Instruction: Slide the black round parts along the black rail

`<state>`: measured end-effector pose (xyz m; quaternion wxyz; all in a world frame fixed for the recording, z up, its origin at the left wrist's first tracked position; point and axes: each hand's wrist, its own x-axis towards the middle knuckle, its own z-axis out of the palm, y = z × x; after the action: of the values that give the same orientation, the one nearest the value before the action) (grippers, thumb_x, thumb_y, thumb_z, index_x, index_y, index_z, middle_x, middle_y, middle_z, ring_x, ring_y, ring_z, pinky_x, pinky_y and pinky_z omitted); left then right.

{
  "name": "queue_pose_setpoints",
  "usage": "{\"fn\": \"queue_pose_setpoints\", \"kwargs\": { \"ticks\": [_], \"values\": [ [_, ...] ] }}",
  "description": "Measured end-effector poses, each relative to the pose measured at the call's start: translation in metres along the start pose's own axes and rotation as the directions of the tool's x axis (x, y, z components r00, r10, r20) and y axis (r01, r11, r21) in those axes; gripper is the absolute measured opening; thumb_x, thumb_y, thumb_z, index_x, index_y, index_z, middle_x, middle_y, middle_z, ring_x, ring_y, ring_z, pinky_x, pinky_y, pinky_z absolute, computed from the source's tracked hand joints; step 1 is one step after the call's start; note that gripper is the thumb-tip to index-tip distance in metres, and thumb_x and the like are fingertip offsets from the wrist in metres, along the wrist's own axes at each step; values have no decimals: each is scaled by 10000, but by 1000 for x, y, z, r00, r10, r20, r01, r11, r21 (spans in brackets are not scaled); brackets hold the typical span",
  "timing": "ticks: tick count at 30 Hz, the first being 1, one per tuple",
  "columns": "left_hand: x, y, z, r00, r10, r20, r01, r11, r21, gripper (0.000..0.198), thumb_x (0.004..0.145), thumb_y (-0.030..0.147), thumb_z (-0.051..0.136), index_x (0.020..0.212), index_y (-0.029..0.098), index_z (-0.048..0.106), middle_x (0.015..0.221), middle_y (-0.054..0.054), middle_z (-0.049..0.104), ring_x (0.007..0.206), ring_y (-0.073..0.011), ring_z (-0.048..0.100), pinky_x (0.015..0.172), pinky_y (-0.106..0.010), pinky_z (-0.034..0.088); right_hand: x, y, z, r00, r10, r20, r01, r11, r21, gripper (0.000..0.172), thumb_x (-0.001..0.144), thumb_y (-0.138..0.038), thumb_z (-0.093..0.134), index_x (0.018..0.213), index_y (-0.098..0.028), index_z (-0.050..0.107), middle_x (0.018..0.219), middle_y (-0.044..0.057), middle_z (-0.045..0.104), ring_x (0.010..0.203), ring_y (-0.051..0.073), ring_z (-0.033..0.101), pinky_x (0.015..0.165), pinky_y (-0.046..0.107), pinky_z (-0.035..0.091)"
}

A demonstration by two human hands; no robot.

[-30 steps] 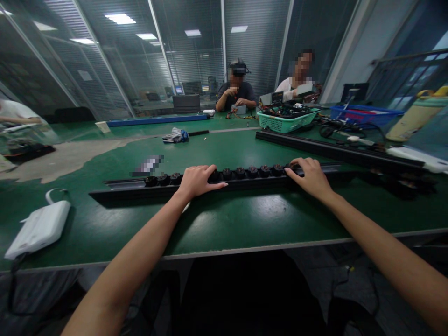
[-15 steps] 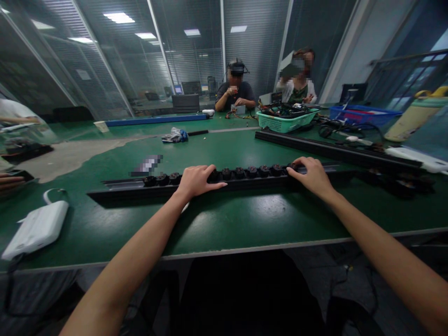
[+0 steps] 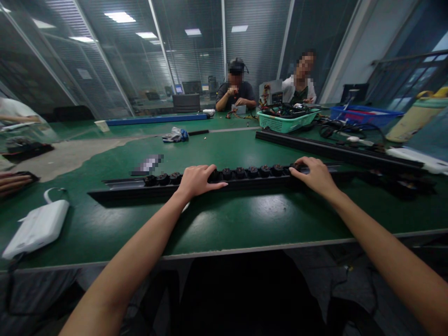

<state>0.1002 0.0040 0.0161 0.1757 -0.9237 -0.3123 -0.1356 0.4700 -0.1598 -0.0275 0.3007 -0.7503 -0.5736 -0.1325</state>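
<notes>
A long black rail [image 3: 122,195], like a power strip housing, lies across the table before me. A row of round black socket pieces [image 3: 252,171] with brownish tops sits in its channel. My left hand [image 3: 196,181] grips the rail left of its middle, thumb stretched along the near wall and fingers over the row. Farther right, my right hand [image 3: 315,176] has thumb and forefinger closed around a round black socket piece [image 3: 296,167] at the row's right end. That piece is mostly covered by the fingers.
A second black rail [image 3: 336,151] lies behind on the right. Loose black parts [image 3: 402,184] are at the far right. A white adapter box [image 3: 38,228] stands left, near another person's hand [image 3: 16,183]. A green basket [image 3: 283,122] of cables and two people are across the table.
My right hand has shifted very slightly right; my left hand stays put. Across the table, a person has lowered a metal box behind the basket. The other person's hand at left shows more.
</notes>
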Motion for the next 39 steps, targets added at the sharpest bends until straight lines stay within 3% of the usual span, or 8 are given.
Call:
{"fn": "queue_pose_setpoints", "kwargs": {
  "ticks": [39],
  "values": [
    [0, 1, -2, 1000, -7, 13, 7, 1000, -19, 796, 783, 847, 283, 1147, 216, 603, 956, -96, 707, 849, -258, 649, 652, -308, 337, -1, 4, -2, 1000, -8, -22, 9, 999, 37, 297, 813, -488, 561, 925, -222, 633, 988, 95, 677, 960, 287, 592, 848, 430, 448]
  ]
}}
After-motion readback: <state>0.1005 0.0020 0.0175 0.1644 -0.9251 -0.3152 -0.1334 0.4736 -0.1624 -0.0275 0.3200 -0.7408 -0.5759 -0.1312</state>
